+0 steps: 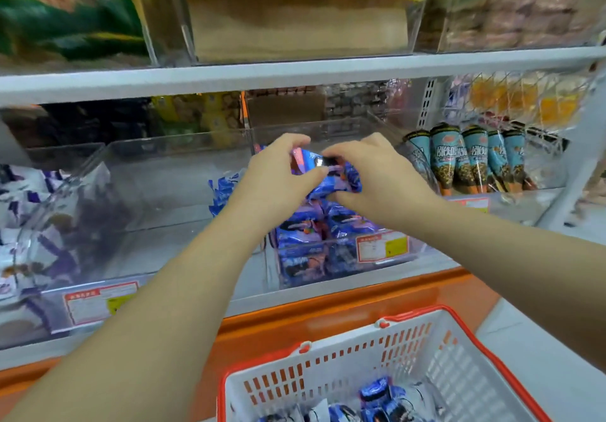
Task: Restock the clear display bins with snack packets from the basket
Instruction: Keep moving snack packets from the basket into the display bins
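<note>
Both hands reach into the middle clear display bin (328,132) on the lower shelf. My left hand (278,172) and my right hand (370,175) together grip a bunch of blue snack packets (331,175) above the pile in that bin. More blue packets (305,241) fill the bin's front part behind a red-framed price label (382,246). The white basket (459,366) with a red rim stands at the bottom right and holds a few blue packets (377,398).
A clear bin (170,165) to the left is mostly bare, with white-and-purple packets (29,211) further left. Teal cone-shaped snacks (472,159) stand in the right bin. An orange ledge (328,310) runs under the shelf. The upper shelf (295,70) carries more bins.
</note>
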